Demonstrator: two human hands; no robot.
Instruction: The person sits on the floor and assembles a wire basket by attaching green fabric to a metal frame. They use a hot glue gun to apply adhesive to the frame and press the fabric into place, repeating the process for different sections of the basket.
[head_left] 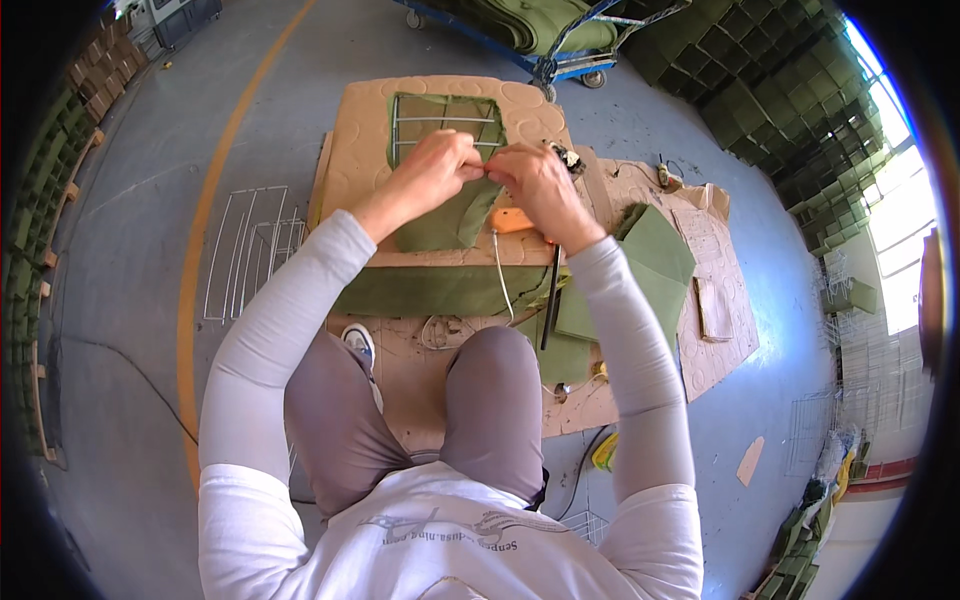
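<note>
My left hand (pixel 432 172) and my right hand (pixel 545 188) meet fingertip to fingertip above a cardboard-topped work surface (pixel 350 115). Both are closed in a pinch; what lies between the fingers is too small to make out. Under them is a piece of green fabric (pixel 440 232), with a metal wire frame (pixel 440 119) in its far part. Below my right hand lies an orange-handled tool (pixel 511 220), probably a glue gun, trailing a white cord (pixel 501 265). Small dark and pale scraps (pixel 567 157) sit just beyond the right hand.
Folded green panels (pixel 650 262) lie on cardboard at the right, near a black rod (pixel 551 300). Wire frames (pixel 245 255) stand on the floor at left. A blue cart (pixel 570 68) carries green fabric rolls ahead. Stacked green boxes (pixel 735 75) line the right.
</note>
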